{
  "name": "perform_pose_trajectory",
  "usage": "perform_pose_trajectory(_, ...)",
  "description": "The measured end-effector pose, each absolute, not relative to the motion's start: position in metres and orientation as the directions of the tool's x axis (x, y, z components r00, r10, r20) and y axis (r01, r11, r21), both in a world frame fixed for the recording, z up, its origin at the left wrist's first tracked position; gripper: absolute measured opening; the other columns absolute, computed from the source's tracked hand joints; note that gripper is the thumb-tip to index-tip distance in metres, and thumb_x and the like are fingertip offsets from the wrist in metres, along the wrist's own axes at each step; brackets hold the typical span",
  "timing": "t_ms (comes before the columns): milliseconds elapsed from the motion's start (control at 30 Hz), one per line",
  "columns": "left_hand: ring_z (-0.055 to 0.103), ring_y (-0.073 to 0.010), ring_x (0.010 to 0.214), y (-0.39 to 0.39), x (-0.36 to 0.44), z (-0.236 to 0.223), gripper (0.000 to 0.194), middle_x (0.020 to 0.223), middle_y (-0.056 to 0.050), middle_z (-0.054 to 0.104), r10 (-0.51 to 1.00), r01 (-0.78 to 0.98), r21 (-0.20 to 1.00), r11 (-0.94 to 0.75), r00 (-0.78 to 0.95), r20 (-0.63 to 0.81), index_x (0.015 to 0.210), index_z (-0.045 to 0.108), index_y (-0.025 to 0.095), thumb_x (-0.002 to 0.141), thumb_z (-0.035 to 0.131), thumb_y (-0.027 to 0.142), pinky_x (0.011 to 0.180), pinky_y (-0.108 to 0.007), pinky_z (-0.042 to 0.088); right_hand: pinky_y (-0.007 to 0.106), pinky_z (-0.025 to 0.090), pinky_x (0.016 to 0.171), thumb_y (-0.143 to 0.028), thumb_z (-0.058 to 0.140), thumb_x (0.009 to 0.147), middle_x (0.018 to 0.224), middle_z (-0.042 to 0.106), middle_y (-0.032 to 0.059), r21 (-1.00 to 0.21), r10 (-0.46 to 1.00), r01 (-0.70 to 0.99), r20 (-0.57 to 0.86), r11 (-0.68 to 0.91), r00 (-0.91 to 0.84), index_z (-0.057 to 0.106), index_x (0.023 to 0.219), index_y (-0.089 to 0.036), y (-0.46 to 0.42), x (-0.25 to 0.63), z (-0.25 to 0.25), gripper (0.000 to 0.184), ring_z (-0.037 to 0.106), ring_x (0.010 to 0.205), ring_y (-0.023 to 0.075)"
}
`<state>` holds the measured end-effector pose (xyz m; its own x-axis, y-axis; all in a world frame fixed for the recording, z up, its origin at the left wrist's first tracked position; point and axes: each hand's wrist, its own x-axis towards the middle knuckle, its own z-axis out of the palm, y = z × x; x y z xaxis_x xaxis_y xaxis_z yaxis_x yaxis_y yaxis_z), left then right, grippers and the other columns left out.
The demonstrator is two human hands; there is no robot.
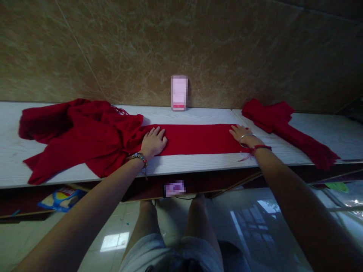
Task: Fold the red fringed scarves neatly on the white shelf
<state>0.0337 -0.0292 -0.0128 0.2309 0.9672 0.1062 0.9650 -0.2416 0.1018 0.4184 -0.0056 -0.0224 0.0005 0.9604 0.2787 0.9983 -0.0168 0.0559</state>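
A red scarf (198, 139) lies stretched flat in a band across the white tabletop. My left hand (154, 142) rests flat on its left part, fingers spread, where the smooth band meets crumpled cloth. On the band's right end my right hand (241, 135) lies palm down with its fingers extended. Left of my left hand, loose red fabric (85, 136) is heaped in folds, with some fringe showing at its back edge. Whether the heap and the band are one piece I cannot tell. Another red scarf (269, 117), bunched, with a fringed end, lies beyond my right hand.
A phone (179, 92) with a blurred screen leans upright on the marbled wall behind the white table (181, 164). Below the table's front edge, a shelf holds a blue and yellow packet (64, 198) and another device (174, 188) with a blurred screen.
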Motion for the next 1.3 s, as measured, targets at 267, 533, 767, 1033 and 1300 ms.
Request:
perform_pose_trajectory(267, 0.032, -0.0245, 0.134, -0.028, 0.034, -0.014, 0.051, 0.145, -0.008, 0.036, 0.964, 0.968, 0.064, -0.245, 0.236, 0.121, 0.137, 0.041, 0.017, 0.090, 0.027, 0.031, 0.108, -0.043, 0.028, 0.049, 0.021, 0.111, -0.040, 0.030, 0.092, 0.151, 0.025, 0.0111, -0.132, 0.954, 0.945, 0.037, 0.301, -0.298, 0.032, 0.142, -0.017, -0.021, 0.291, -0.005, 0.055, 0.021, 0.138, 0.0270)
perform_pose_trajectory(533, 0.030, -0.0247, 0.135, -0.030, 0.035, -0.011, 0.051, 0.147, -0.009, 0.034, 0.969, 0.970, 0.068, -0.234, 0.227, 0.095, 0.138, 0.040, 0.016, 0.091, 0.026, 0.031, 0.109, -0.042, 0.027, 0.049, 0.017, 0.111, -0.040, 0.031, 0.093, 0.152, 0.023, 0.0074, -0.108, 0.881, 0.880, -0.057, 0.463, -0.470, 0.030, 0.143, -0.022, -0.059, 0.245, -0.019, 0.054, 0.019, 0.139, 0.0251)
perform_pose_trajectory(767, 0.029, -0.0245, 0.136, -0.028, 0.035, -0.012, 0.051, 0.147, -0.010, 0.033, 0.968, 0.967, 0.076, -0.243, 0.236, 0.088, 0.138, 0.039, 0.015, 0.091, 0.026, 0.031, 0.110, -0.041, 0.025, 0.055, 0.022, 0.108, -0.036, 0.028, 0.092, 0.152, 0.023, 0.0036, -0.019, 0.970, 0.977, -0.115, 0.214, -0.215, 0.028, 0.143, -0.028, -0.061, 0.333, -0.017, 0.052, 0.019, 0.138, 0.0271)
perform_pose_trajectory(1033, 0.024, -0.0254, 0.137, -0.029, 0.034, -0.010, 0.051, 0.148, -0.012, 0.030, 0.963, 0.963, 0.035, -0.268, 0.266, 0.041, 0.139, 0.036, 0.012, 0.092, 0.025, 0.027, 0.110, -0.041, 0.023, 0.049, 0.026, 0.109, -0.035, 0.028, 0.091, 0.148, 0.031, 0.0135, 0.011, 0.985, 0.998, -0.159, -0.064, 0.065, 0.031, 0.143, -0.015, -0.054, 0.403, -0.004, 0.056, 0.024, 0.137, 0.0290)
perform_pose_trajectory(1300, 0.015, -0.0283, 0.139, -0.017, 0.062, -0.001, 0.055, 0.151, -0.015, 0.022, 0.928, 0.930, 0.049, -0.365, 0.358, 0.106, 0.144, 0.026, 0.014, 0.095, 0.025, 0.039, 0.111, -0.046, 0.018, 0.053, 0.022, 0.109, -0.048, 0.025, 0.091, 0.152, 0.024, 0.0061, -0.071, 0.986, 0.986, -0.057, 0.152, -0.156, 0.027, 0.144, -0.026, -0.012, 0.323, 0.013, 0.057, 0.020, 0.138, 0.0270)
